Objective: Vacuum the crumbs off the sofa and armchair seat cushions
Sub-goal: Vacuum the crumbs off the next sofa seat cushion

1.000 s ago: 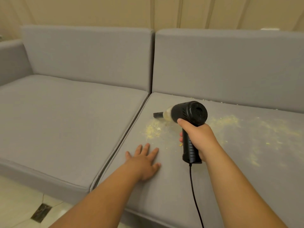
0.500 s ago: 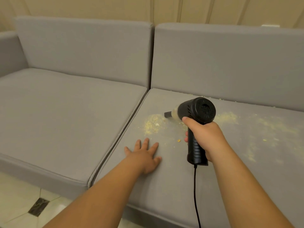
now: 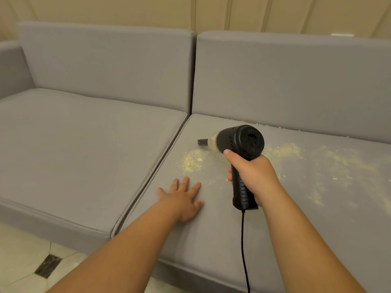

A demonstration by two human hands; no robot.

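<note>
The right hand (image 3: 255,176) is wrapped closed around the ribbed black grip of a corded handheld vacuum (image 3: 241,144), thumb laid up along the near side of the barrel and the other fingers (image 3: 229,176) curled round the far side so that only their tips show past the handle. Ahead of that thumb the vacuum's clear dust cup and short dark nozzle (image 3: 202,142) point away and to the left, low over the right seat cushion (image 3: 211,240); whether the nozzle tip actually touches the fabric cannot be told. Just beyond and below the nozzle lies a dense patch of pale yellow crumbs (image 3: 191,160), and a few loose flakes sit near the curled fingertips. The left hand (image 3: 182,199) lies flat, palm down, on the same cushion with its fingers spread wide, gripping nothing, their tips pointing toward the crumb patch and close to it. Right of the gripping hand more crumbs (image 3: 283,150) smear across the cushion as a thin, blurry dusting whose edges are hard to make out. The black cord (image 3: 244,250) drops from the handle base and is cut off by the bottom edge. The left seat cushion (image 3: 80,149), past the seam beside the spread fingers, looks nearly bare
</note>
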